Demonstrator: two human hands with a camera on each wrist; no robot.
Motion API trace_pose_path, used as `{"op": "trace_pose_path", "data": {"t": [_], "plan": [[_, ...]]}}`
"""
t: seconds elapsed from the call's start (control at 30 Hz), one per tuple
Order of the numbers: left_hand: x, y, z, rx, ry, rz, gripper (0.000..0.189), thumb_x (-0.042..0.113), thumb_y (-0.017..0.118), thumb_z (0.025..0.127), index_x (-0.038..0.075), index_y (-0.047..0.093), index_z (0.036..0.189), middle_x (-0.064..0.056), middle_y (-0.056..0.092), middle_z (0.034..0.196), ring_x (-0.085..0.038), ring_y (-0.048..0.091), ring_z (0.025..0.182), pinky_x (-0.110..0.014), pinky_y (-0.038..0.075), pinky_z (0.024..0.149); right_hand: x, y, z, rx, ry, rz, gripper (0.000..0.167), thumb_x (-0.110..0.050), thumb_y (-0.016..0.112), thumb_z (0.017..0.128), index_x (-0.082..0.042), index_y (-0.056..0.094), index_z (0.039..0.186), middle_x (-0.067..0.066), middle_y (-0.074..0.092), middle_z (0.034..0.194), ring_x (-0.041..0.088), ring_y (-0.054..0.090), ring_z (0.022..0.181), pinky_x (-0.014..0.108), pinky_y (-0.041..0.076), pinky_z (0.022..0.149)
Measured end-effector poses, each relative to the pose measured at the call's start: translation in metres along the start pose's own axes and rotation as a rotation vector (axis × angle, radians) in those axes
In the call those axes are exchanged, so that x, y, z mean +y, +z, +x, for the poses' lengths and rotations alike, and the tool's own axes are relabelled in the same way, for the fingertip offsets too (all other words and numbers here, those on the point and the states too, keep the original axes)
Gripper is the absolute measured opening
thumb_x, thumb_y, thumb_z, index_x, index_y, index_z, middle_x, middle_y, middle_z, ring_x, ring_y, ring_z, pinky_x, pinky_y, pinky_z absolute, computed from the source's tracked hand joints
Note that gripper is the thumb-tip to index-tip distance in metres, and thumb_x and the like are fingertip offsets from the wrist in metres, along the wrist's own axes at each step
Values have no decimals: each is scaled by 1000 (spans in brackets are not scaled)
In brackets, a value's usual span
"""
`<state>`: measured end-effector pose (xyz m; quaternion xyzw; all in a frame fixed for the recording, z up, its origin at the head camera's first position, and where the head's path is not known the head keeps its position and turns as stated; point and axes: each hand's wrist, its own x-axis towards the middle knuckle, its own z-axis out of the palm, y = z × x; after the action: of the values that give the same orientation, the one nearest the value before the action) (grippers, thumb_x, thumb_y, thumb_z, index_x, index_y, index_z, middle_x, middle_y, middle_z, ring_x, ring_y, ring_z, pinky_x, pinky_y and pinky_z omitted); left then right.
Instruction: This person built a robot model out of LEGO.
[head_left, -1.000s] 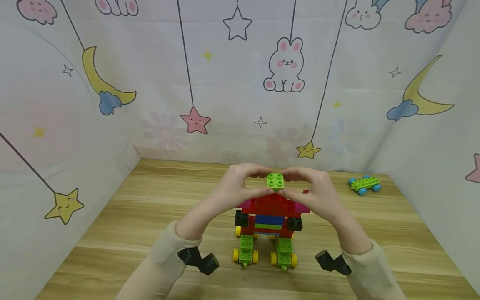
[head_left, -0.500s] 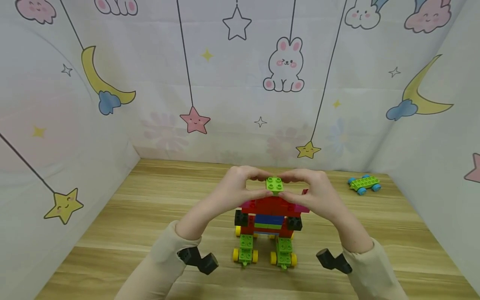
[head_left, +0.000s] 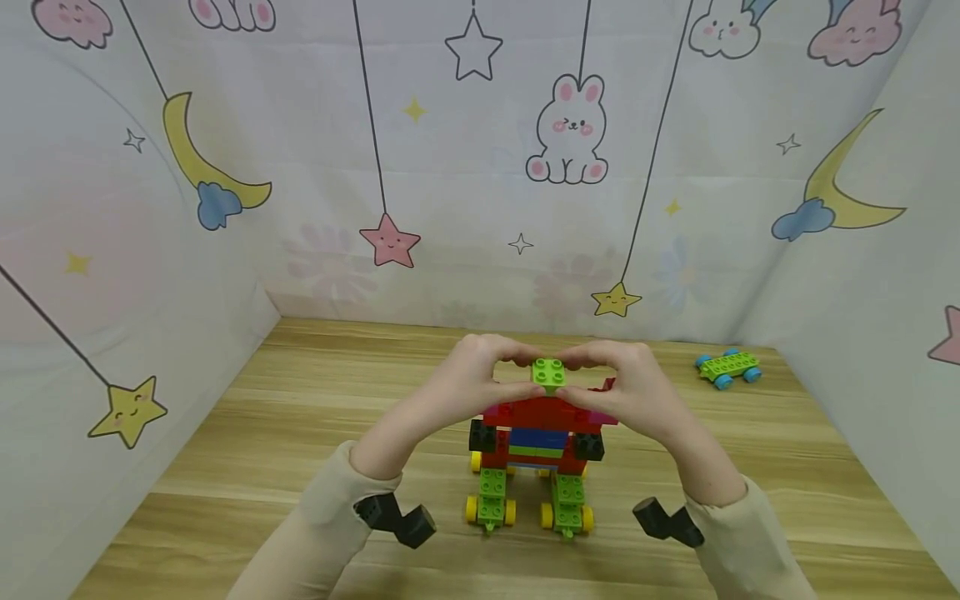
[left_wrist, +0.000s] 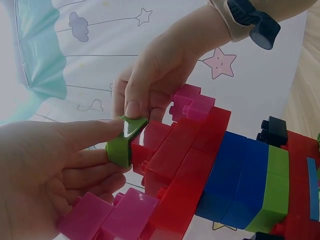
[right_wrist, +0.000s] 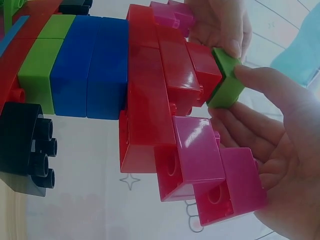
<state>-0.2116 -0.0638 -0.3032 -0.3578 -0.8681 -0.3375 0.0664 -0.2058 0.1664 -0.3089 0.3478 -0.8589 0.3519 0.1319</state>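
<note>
A bright green toy building brick (head_left: pixel 548 375) sits at the top of a tall figure built of toy bricks. My left hand (head_left: pixel 487 368) pinches its left side between thumb and fingers, and my right hand (head_left: pixel 624 372) pinches the right side. In the left wrist view the green brick lies right against a small red brick (left_wrist: pixel 149 142). Below come wider red bricks (right_wrist: pixel 145 95), pink bricks (right_wrist: pixel 200 150) stepping out at the sides, then blue bricks (head_left: pixel 538 438). Black bricks (head_left: pixel 482 436) jut out on both sides. The figure stands on green wheeled bases (head_left: pixel 492 492) with yellow wheels.
A loose green wheeled base (head_left: pixel 729 365) with blue wheels stands at the back right of the wooden table (head_left: pixel 337 392). Printed fabric walls (head_left: pixel 450 167) enclose the back and sides. A black camera mount (head_left: pixel 397 521) sits on each wrist.
Both hands have come down slightly with the green brick, bringing it lower over the figure's top. The rest of the figure and the loose wheeled base have stayed put.
</note>
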Motion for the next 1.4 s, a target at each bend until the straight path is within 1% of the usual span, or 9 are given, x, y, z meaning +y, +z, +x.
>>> {"op": "trace_pose_path", "data": {"t": [0.23,0.37,0.53,0.63,0.83,1.07,1.27,1.4], "plan": [[1,0,0,-16,-16,-4,36,24,74,88,7,70,119,-4,72,109,-20,62,102,-35,53,91,1,0,-1,-2,3,-6,26,-10,77,83,-4,73,108,10,74,103,27,66,94,23,54,58],[2,-1,1,-30,-38,-11,35,23,74,88,7,70,120,-4,72,109,-21,62,103,-35,53,91,1,0,0,-4,-1,-13,27,-10,78,83,-4,73,108,10,74,102,26,66,93,22,54,58],[2,0,2,-35,-59,-10,36,25,74,87,9,71,119,-3,72,107,-19,62,101,-34,53,89,2,-1,0,-10,6,-14,27,-10,77,83,-4,73,109,10,74,103,26,66,93,22,54,58],[2,-1,3,-36,-68,-4,36,25,75,87,10,71,119,-2,73,106,-17,62,100,-33,52,89,2,-1,0,-19,14,-13,27,-11,77,83,-5,74,109,10,74,103,26,66,93,23,54,59],[3,-1,3,-52,-80,-8,35,25,75,87,11,71,118,-2,73,106,-17,62,99,-34,52,90,3,-2,1,-44,35,-23,28,-14,77,84,-5,73,110,9,74,103,25,66,94,23,55,63],[2,-2,4,-83,-104,-21,35,25,75,87,10,71,118,-3,73,107,-21,64,101,-35,53,92,1,-3,2,-72,73,-38,28,-16,76,85,-6,74,111,8,74,104,23,66,94,26,56,67],[2,-4,5,-99,-98,-39,35,25,75,88,9,71,119,-4,73,109,-20,65,101,-32,54,89,-2,-3,1,-83,88,-39,29,-17,75,86,-5,73,113,10,73,107,25,67,97,26,57,70],[1,-4,6,-103,-104,-37,35,25,75,88,9,71,119,-3,73,109,-19,65,101,-33,54,90,-2,-3,1,-77,91,-40,30,-16,76,86,-4,72,112,10,73,107,26,67,97,25,56,70]]}}
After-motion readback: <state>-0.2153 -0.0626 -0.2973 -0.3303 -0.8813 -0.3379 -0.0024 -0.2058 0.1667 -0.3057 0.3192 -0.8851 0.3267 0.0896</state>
